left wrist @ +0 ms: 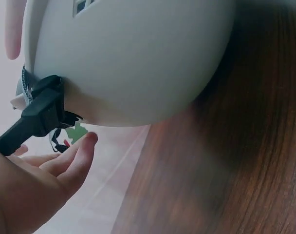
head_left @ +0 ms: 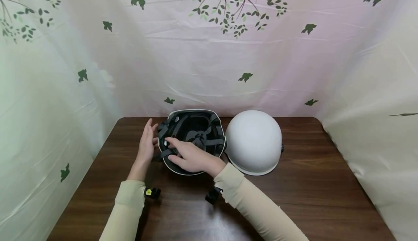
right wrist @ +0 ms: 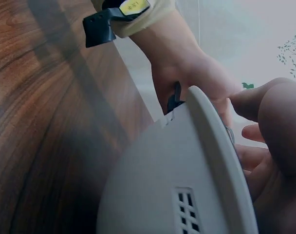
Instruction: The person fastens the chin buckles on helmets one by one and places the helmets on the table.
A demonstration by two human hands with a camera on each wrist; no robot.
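An upturned white helmet (head_left: 186,123) with black padding and grey straps lies on the table, its hollow facing up. My left hand (head_left: 146,148) stands upright beside its left rim, fingers mostly straight. Near that palm, a black buckle (left wrist: 43,109) hangs on a strap against the helmet's outer side in the left wrist view. My right hand (head_left: 191,156) reaches over the hollow to the left inner edge, thumb and forefinger apart. Its other fingers are partly hidden. In the right wrist view, the helmet's shell (right wrist: 143,180) hides part of the left hand.
A second white helmet (head_left: 254,141) sits dome up, directly right of the upturned one. Both are near the back of the brown wooden table (head_left: 313,183). A pale curtain (head_left: 202,70) with leaf and bird prints surrounds the table's back and sides.
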